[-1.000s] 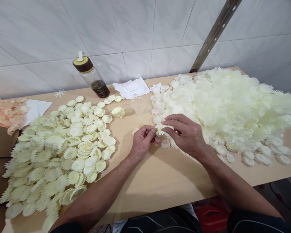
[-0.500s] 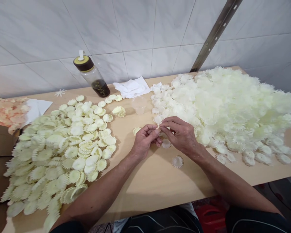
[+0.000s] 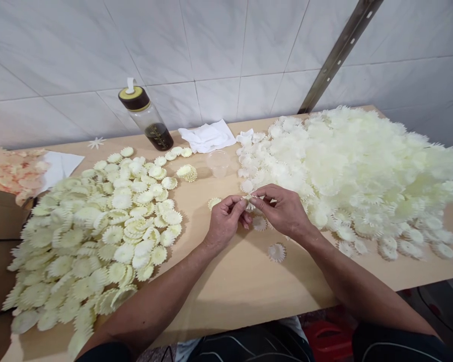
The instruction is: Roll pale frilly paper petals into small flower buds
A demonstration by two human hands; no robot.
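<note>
Over the middle of the table, my left hand (image 3: 226,221) and my right hand (image 3: 281,208) pinch one small pale, fringed flower piece (image 3: 250,203) between thumbs and fingertips. Its edge is cut into narrow petals, and my fingers cover part of it. Just below the hands, a scalloped white disc (image 3: 259,223) lies on the wood. Nearer to me is another loose disc (image 3: 277,252). A yellowish disc (image 3: 213,202) shows beside my left fingers.
A heap of cupped, pale-yellow flower pieces (image 3: 117,236) spreads at left, a larger pile of whitish ones (image 3: 347,166) at right. Along the wall stand a bottle of dark liquid (image 3: 151,123) and white tissue (image 3: 207,137). A small clear plastic cup (image 3: 218,163) lies nearby.
The flower piece between my fingertips has turned so that its fringed petals show more. Both hands stay in nearly the same place; the whole view has shifted slightly.
</note>
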